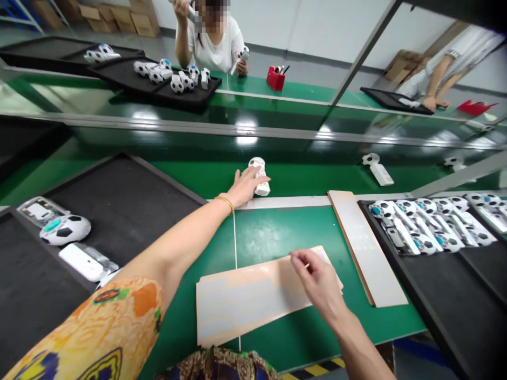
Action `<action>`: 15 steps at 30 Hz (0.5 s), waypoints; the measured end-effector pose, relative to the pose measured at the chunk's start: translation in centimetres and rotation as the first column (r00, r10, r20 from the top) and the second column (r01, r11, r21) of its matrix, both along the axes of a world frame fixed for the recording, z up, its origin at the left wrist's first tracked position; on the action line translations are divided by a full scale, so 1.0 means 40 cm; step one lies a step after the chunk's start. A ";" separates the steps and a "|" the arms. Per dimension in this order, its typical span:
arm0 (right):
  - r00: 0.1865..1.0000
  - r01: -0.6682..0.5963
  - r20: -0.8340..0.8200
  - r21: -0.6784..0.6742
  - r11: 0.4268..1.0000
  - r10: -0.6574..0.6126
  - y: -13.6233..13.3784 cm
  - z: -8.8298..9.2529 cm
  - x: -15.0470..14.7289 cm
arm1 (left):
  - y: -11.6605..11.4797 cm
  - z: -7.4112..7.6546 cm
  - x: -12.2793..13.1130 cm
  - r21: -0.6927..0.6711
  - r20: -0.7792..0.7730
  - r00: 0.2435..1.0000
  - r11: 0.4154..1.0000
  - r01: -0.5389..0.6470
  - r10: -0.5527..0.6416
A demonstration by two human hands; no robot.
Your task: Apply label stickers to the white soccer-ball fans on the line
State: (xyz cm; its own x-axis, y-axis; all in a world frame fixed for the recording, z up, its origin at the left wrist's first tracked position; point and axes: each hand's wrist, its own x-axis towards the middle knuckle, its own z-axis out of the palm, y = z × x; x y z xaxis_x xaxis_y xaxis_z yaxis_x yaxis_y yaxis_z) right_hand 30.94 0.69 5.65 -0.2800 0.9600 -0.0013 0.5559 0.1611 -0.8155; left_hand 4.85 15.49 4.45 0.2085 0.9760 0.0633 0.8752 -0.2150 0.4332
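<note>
My left hand (244,186) reaches out over the green conveyor, fingers stretched across a white device with a soccer-ball head (259,186). The device lies on the belt near its front rail; whether the fingers grip it or only touch it is hard to see. My right hand (317,279) is closed in a pinch above the right end of a pale label sheet (245,298). A tiny whitish bit shows at its fingertips, too small to name. The sheet lies on the green worktable (273,227) in front of me.
A black tray (146,195) with several device parts is at left. Another black tray (455,285) holds rows of soccer-ball devices at right, beside a second label sheet (368,248). More devices (380,171) lie on the belt. Across it, a person (216,42) holds a device.
</note>
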 end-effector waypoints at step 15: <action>0.901 -0.347 0.393 0.392 0.852 0.186 -0.133 -0.142 0.013 | -0.576 0.262 -0.331 -0.603 -0.380 0.919 0.781 -0.161 -0.105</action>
State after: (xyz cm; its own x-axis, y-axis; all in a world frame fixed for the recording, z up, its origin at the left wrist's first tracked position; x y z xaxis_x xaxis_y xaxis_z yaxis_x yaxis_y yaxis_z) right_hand 31.45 -4.64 -0.01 -0.5852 0.7663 0.2652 0.6581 0.6398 -0.3969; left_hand -8.40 -7.54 14.92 0.0573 0.7794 -0.6238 0.9949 0.0073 0.1004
